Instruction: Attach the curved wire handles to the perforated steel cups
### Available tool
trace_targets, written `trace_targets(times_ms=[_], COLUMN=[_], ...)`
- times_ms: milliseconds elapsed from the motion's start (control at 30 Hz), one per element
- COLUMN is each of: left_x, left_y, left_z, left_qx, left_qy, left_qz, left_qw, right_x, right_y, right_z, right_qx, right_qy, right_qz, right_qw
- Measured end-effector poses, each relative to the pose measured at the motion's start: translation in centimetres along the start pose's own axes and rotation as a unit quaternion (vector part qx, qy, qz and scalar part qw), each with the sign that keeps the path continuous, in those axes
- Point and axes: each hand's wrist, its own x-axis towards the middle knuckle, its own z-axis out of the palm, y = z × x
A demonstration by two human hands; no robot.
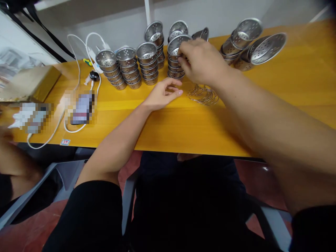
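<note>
My right hand [201, 61] reaches over the yellow table [183, 126] and its fingers close on the rim of the top cup of a stack of perforated steel cups [173, 59]. My left hand [164, 93] rests on the table in front of that stack, fingers loosely curled, holding nothing. A small heap of thin wire rings [203, 94] lies just right of the left hand, under my right wrist. More stacks of the same cups [128, 66] stand in a row to the left and behind.
Tipped-over stacks of larger perforated cups [249, 45] lie at the back right. White cables and a charger [89, 56], a blurred phone [81, 106] and a gold box [34, 82] sit at the left. Another person's arm [15, 168] shows at the left edge.
</note>
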Motion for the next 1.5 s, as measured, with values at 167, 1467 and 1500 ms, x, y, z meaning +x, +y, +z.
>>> trace_targets(times_ms=[167,1467,1500], left_x=[0.0,-0.2,-0.2], left_y=[0.1,0.7,0.6], left_z=[0.1,-0.1,-0.1], left_qx=[-0.004,-0.005,-0.007], left_qy=[-0.003,-0.008,-0.009], left_qz=[0.005,0.001,0.004], left_qw=[1.000,1.000,1.000], right_x=[-0.8,-4.7,-4.5], right_y=[-0.7,5.2,5.0], right_z=[-0.7,8.5,7.8], right_qx=[0.024,0.193,0.187], right_qy=[-0.004,0.081,0.079], right_qz=[0.007,0.094,0.095], right_qw=[1.000,0.973,0.975])
